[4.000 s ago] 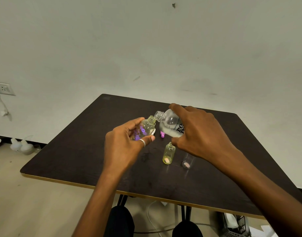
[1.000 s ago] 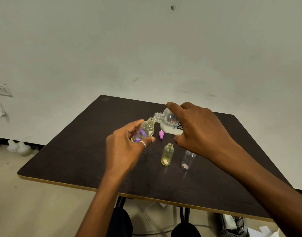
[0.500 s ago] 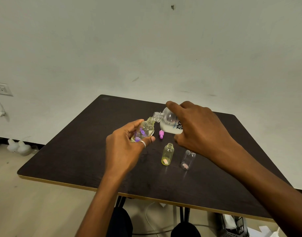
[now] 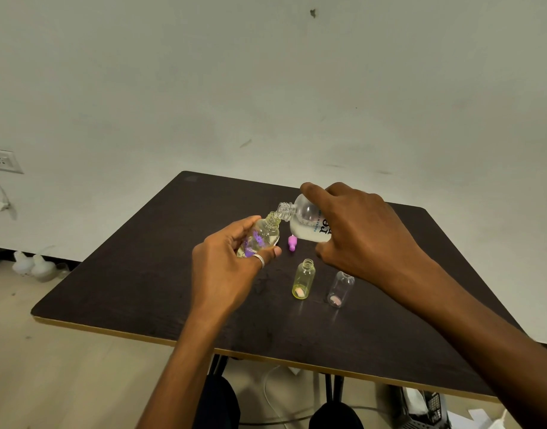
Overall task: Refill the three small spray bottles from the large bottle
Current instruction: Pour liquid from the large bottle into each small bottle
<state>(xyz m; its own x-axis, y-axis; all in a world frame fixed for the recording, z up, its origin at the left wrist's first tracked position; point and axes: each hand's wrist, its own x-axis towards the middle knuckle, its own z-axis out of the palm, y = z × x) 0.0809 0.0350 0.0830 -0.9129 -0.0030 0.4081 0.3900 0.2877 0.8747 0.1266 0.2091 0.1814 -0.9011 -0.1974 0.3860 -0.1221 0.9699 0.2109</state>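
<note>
My right hand point(image 4: 362, 230) grips the large clear bottle point(image 4: 306, 221), tipped on its side with its open neck against the mouth of a small bottle with purple flowers point(image 4: 261, 236). My left hand point(image 4: 225, 267) holds that small bottle tilted above the dark table point(image 4: 136, 274). Pale liquid lies in the low side of the large bottle. Two more small bottles stand uncapped on the table: a yellowish one point(image 4: 303, 279) and a clear one point(image 4: 340, 289). A pink spray cap point(image 4: 292, 242) lies behind them.
The table's front edge point(image 4: 266, 357) runs near my forearms. A wall socket with a cable point(image 4: 1, 161) is at far left. White objects point(image 4: 34, 266) sit on the floor by the wall. A black device point(image 4: 420, 404) lies under the table's right side.
Almost nothing has moved in the last second; both hands keep the same pouring pose. Compared with four seconds ago, the view has shifted and the clear small bottle shows fully below my right hand.
</note>
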